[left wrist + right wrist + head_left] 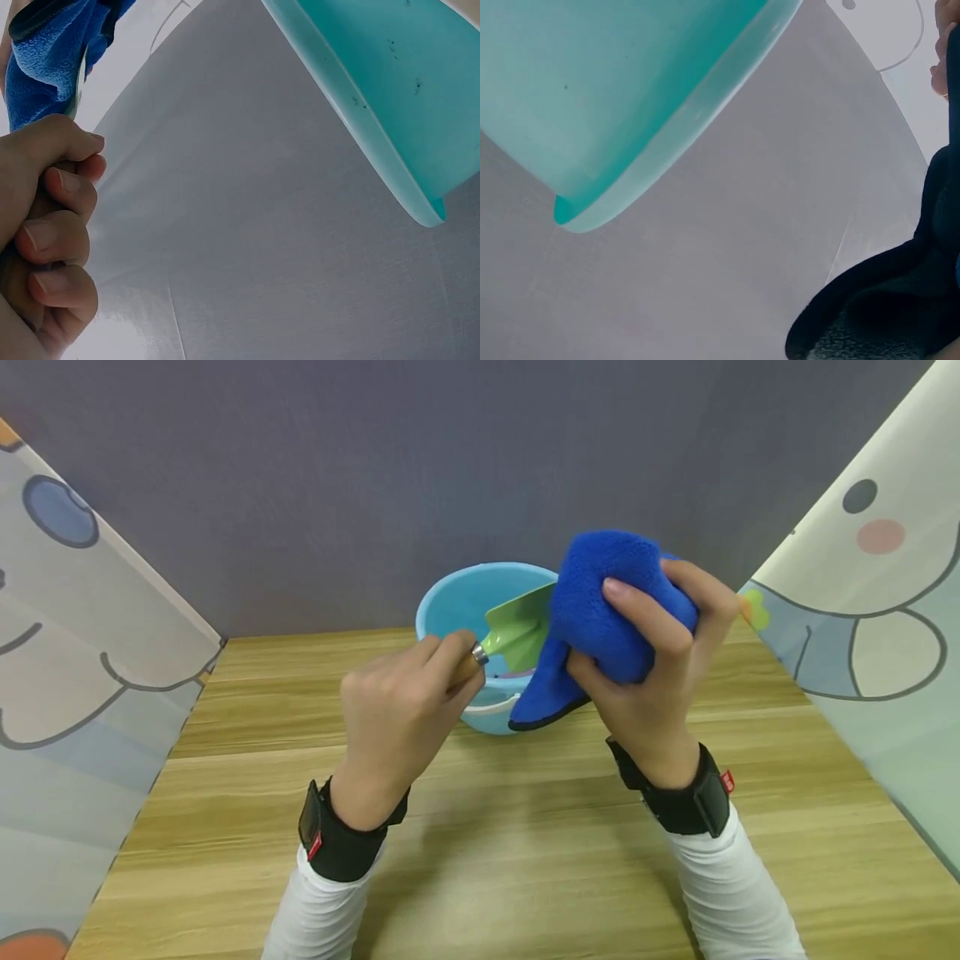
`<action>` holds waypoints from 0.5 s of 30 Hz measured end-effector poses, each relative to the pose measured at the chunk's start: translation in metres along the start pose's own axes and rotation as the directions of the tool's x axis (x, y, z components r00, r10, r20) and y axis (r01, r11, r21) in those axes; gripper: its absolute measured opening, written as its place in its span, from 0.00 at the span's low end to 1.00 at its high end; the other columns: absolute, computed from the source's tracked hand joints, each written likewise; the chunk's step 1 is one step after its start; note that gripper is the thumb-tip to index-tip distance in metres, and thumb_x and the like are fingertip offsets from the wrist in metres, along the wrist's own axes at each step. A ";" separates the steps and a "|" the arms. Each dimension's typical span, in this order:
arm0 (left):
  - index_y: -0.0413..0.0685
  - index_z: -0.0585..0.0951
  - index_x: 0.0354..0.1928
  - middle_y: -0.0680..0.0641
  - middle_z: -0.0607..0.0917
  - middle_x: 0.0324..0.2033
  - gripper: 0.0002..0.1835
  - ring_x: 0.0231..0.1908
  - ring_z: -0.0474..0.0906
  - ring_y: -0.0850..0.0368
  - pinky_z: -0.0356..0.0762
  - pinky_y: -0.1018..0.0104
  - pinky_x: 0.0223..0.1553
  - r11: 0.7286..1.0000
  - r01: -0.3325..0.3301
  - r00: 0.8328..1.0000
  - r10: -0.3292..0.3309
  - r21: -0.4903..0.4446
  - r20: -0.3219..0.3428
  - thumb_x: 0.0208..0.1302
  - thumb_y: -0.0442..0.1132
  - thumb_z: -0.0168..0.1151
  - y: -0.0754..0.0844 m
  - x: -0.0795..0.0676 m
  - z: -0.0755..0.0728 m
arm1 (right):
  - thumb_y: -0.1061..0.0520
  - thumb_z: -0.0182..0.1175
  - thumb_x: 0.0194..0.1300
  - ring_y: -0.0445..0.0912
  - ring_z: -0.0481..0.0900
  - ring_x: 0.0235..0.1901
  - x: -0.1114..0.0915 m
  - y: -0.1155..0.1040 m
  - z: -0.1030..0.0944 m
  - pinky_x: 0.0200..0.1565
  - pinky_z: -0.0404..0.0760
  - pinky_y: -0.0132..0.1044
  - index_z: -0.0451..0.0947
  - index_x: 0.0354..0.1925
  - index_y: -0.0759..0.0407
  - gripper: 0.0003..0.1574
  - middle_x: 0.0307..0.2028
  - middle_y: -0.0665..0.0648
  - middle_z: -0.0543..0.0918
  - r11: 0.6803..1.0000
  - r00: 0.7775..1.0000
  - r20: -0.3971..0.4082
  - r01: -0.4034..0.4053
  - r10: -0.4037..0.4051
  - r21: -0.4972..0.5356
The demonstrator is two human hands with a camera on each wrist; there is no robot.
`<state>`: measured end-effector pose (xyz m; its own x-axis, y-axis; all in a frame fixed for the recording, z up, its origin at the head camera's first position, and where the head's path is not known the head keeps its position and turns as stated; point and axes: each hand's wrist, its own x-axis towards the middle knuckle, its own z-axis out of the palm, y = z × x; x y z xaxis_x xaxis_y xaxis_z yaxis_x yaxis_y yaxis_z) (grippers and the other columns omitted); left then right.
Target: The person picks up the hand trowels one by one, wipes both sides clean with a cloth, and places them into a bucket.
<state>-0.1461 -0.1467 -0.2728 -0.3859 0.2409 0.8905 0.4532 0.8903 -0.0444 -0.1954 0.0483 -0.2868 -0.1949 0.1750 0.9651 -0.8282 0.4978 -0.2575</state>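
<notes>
My left hand [408, 706] grips the handle of a small green trowel [521, 631], its blade pointing up and to the right. A bunched blue cloth [611, 602] with a dark edge is held in my right hand [652, 668], fingers and thumb curled round it. The cloth overlaps the blade's tip in the head view, and one corner hangs down. In the left wrist view the fingers [64, 240] wrap the handle, with the cloth [45, 71] against the blade above them. The cloth's dark edge [855, 300] fills the lower right of the right wrist view.
Behind the trowel a light blue bucket [450, 602] with a white handle stands on the wooden table [480, 877]. Something pinkish shows inside it. A grey wall [337, 493] rises at the back, and cartoon-printed panels [885, 610] flank both sides.
</notes>
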 end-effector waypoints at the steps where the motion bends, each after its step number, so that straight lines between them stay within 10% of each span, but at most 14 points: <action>1: 0.46 0.78 0.22 0.52 0.62 0.06 0.07 0.08 0.49 0.60 0.43 0.68 0.09 1.000 -0.001 1.000 0.001 -0.001 0.003 0.51 0.28 0.56 0.000 0.000 0.000 | 0.60 0.68 0.41 0.60 0.67 0.56 0.001 0.000 0.000 0.58 0.71 0.59 0.76 0.46 0.42 0.30 0.47 0.74 0.70 1.000 1.000 -0.010 -0.004 0.004 0.001; 15: 0.47 0.78 0.26 0.53 0.64 0.09 0.05 0.08 0.50 0.60 0.41 0.70 0.13 0.996 0.061 0.986 -0.051 -0.062 0.157 0.55 0.30 0.58 -0.001 -0.001 0.001 | 0.61 0.67 0.37 0.59 0.70 0.51 0.003 0.004 0.000 0.54 0.74 0.56 0.77 0.41 0.44 0.28 0.42 0.76 0.72 1.000 0.995 -0.099 -0.015 0.016 0.009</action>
<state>-0.1472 -0.1478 -0.2745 -0.5299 0.2531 0.8094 0.4776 0.8777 0.0382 -0.1993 0.0509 -0.2853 -0.1550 0.2661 0.9514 -0.8296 0.4878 -0.2716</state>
